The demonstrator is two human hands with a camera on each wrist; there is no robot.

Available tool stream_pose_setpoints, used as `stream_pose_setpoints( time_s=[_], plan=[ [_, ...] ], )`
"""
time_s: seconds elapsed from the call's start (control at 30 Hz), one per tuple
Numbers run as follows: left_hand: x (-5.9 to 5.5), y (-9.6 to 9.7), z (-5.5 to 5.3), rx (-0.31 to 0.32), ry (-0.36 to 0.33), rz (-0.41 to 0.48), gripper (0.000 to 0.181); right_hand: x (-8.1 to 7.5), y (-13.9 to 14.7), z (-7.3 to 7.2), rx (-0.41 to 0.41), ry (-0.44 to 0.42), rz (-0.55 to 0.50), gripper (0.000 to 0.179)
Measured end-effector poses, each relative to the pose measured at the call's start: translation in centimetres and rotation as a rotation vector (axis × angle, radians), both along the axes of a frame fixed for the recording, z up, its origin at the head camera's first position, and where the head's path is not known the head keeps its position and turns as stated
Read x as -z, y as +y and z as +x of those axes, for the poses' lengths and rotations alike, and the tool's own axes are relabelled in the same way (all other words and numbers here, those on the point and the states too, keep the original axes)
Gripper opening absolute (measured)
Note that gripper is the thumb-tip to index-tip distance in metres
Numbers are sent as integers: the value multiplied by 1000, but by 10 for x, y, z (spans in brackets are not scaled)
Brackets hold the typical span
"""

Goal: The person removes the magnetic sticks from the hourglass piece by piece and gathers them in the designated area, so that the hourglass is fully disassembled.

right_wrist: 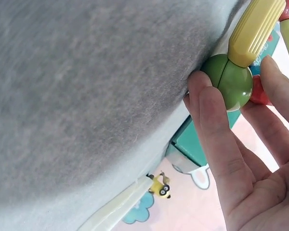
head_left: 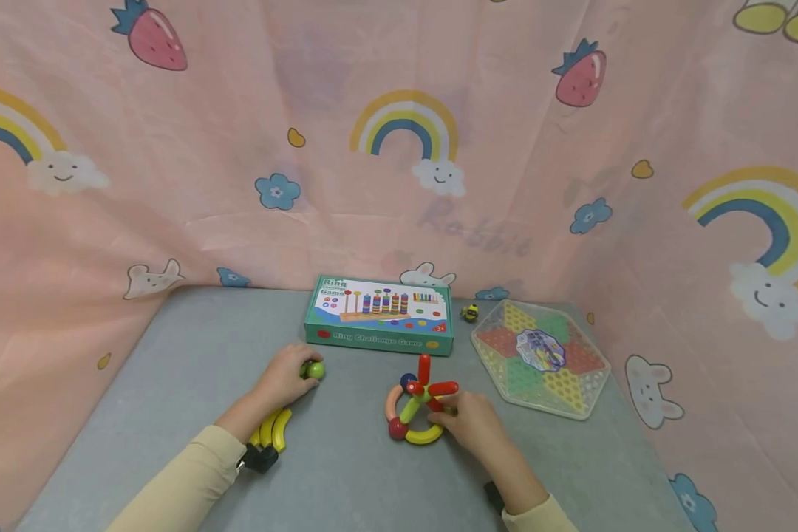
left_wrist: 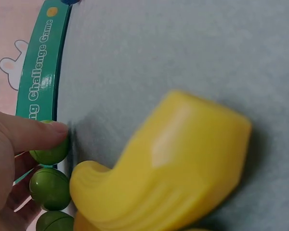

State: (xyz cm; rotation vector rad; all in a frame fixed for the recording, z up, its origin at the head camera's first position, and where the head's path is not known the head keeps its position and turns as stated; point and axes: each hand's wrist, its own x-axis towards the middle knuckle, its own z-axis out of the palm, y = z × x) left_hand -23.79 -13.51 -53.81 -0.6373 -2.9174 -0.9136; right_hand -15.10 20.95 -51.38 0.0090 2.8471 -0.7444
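My left hand (head_left: 287, 378) holds a small green ball (left_wrist: 52, 150) between thumb and fingers, left of centre on the table. More green balls (left_wrist: 50, 187) sit in a row beside it in the left wrist view. Yellow curved rods (head_left: 274, 430) lie under the left wrist. The right hand (head_left: 476, 427) is at the right side of a ring-shaped build of magnetic rods and balls (head_left: 423, 437). Its fingertips grip a green ball (right_wrist: 231, 84) joined to a yellow rod (right_wrist: 256, 33). Red rods (head_left: 425, 369) stick up and outward from the build, which also has a blue ball (head_left: 408, 381).
A green Ring Challenge Game box (head_left: 379, 341) lies behind the hands. To its right are a small yellow-and-black figure (head_left: 469, 312) and a hexagonal Chinese checkers board (head_left: 522, 372). A pink printed cloth (head_left: 346, 244) hangs around the grey table (head_left: 193, 355).
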Motion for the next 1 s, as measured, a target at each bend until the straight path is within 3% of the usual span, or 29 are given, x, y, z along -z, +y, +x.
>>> stream_pose_setpoints(
  time_s=[0.1,0.23,0.43,0.67,0.77,1.0],
  plan=[
    [-2,0,2,-11,19,-7,49,0,0,1,-1,-5,-2,36],
    [-11,6,8,4,101,14,55,0,0,1,-2,-5,4,40],
    [-33,31,30,74,148,80,53,0,1,2,1,8,14,45],
    [-37,65,58,83,164,40,56,-1,0,5,-6,-4,20,43],
    [-32,80,65,90,117,42,60,-1,0,6,-6,-10,18,39],
    [-2,103,73,85,-134,23,85,1,1,8,-72,-27,-27,37]
  ],
)
